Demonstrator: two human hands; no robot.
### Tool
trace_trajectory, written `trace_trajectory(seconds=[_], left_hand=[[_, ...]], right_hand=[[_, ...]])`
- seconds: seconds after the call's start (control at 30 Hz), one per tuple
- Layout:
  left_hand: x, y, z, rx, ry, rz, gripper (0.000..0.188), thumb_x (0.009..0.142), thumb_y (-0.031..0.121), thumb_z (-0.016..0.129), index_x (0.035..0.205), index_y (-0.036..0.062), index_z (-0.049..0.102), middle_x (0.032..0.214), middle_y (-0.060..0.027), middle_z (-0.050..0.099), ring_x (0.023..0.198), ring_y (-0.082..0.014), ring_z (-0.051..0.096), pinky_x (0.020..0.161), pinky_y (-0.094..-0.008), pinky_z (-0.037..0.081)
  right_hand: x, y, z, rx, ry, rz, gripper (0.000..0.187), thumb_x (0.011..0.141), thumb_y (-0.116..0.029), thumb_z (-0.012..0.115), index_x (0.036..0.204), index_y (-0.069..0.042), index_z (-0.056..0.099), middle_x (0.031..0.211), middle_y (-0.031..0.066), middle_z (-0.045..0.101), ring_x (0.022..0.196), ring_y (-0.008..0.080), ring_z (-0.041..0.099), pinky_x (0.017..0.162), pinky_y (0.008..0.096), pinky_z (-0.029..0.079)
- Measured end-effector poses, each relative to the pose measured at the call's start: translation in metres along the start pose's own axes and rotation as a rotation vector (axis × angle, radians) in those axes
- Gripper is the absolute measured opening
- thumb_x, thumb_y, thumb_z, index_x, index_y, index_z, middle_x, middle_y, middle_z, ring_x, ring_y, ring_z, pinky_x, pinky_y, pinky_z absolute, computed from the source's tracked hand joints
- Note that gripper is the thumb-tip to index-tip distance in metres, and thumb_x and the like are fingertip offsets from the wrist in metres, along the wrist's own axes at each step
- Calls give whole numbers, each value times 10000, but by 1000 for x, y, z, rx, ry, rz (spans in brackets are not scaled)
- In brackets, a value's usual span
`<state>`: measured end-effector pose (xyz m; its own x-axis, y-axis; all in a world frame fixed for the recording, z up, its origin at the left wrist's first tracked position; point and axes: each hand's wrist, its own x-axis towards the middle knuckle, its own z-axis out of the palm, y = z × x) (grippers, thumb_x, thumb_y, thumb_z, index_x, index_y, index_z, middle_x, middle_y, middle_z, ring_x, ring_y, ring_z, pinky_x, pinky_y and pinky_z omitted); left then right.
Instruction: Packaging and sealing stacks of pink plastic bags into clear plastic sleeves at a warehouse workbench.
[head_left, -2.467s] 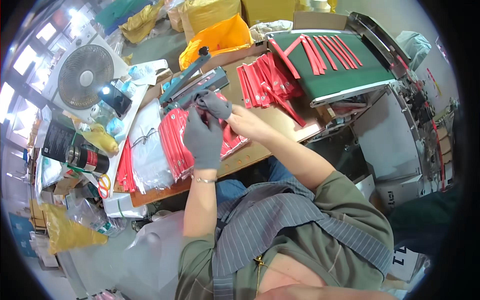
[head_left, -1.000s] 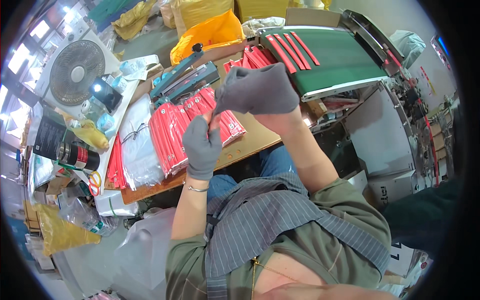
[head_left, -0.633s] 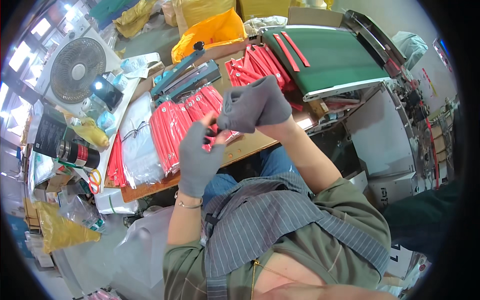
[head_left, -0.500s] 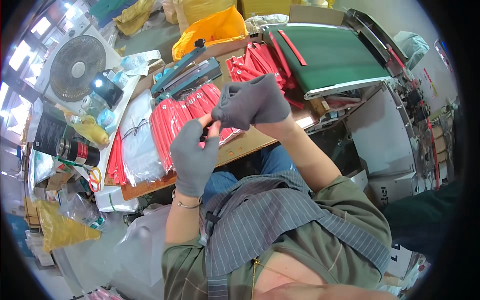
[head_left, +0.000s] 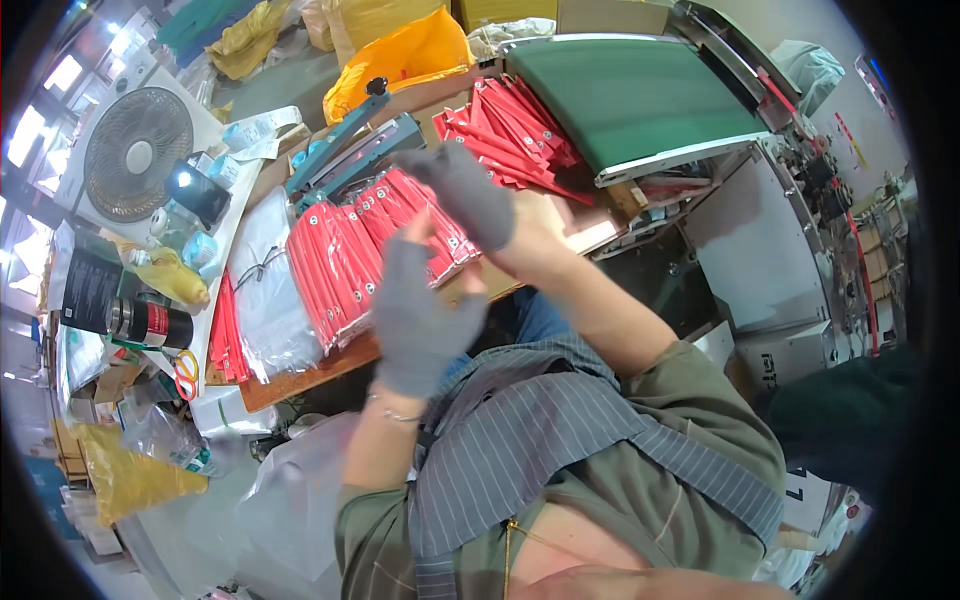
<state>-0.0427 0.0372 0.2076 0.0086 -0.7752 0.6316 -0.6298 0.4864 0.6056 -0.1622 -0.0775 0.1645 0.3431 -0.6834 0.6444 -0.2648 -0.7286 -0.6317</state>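
Grey fingerless-looking gloves cover both my hands. My left hand (head_left: 422, 315) is raised in front of the table edge, its thumb apart from the other fingers and nothing in it. Beyond it, my right hand (head_left: 470, 195) is over the red packs, its back toward me; motion blur and its own back hide how the fingers are set. Clear-wrapped bundles of flat red strips (head_left: 335, 265) lie in a row below and left of the hands. A pile of loose red strips (head_left: 505, 135) lies past my right hand, against the green conveyor belt (head_left: 640, 100).
A blue-grey long-armed device (head_left: 345, 150) stands behind the bundles. Left of them lies a stack of clear plastic bags (head_left: 262, 285). Farther left are a fan (head_left: 140, 150), a black flask (head_left: 150, 324) and orange-handled scissors (head_left: 186, 375). An orange bag (head_left: 400, 65) is at the back.
My left fingers were pinching the right glove's loose end; now the hands are apart. The right hand has shifted left and the left hand right. Red strips no longer show on the belt.
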Motion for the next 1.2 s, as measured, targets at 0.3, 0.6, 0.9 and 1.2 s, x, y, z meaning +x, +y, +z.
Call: trace_trajectory(seconds=[0.3, 0.6, 0.9, 1.2], left_hand=[[12, -53, 54, 535, -210, -160, 221, 809, 278, 553, 774, 61, 576, 636, -166, 607, 595, -375, 605, 533, -467, 475], [-11, -89, 61, 446, -319, -230, 242, 837, 304, 539, 827, 63, 559, 673, -152, 609, 614, -360, 606, 542, -467, 472], [-12, -38, -15, -7, -388, -411, 275, 811, 235, 655, 972, 17, 608, 767, -128, 597, 659, -259, 587, 594, -325, 470], [11, -73, -50, -200, 264, -364, 123, 860, 57, 573, 939, 9, 653, 683, -9, 565, 617, -47, 500, 543, -221, 412]], right_hand=[[30, -4, 27, 738, 285, 413, 113, 850, -121, 570, 881, -14, 591, 810, 36, 568, 755, 131, 573, 686, 285, 461], [18, 9, 32, 10, -149, -74, 230, 932, -225, 499, 902, 2, 522, 824, 59, 574, 813, 148, 601, 838, 296, 474], [16, -39, -19, 650, -354, -44, 123, 821, -49, 565, 875, 36, 634, 930, 103, 601, 855, 164, 580, 755, 290, 493], [-13, -57, -17, 1013, -51, 354, 283, 901, -4, 494, 1172, 61, 541, 1102, 138, 609, 988, 192, 606, 871, 316, 479]])
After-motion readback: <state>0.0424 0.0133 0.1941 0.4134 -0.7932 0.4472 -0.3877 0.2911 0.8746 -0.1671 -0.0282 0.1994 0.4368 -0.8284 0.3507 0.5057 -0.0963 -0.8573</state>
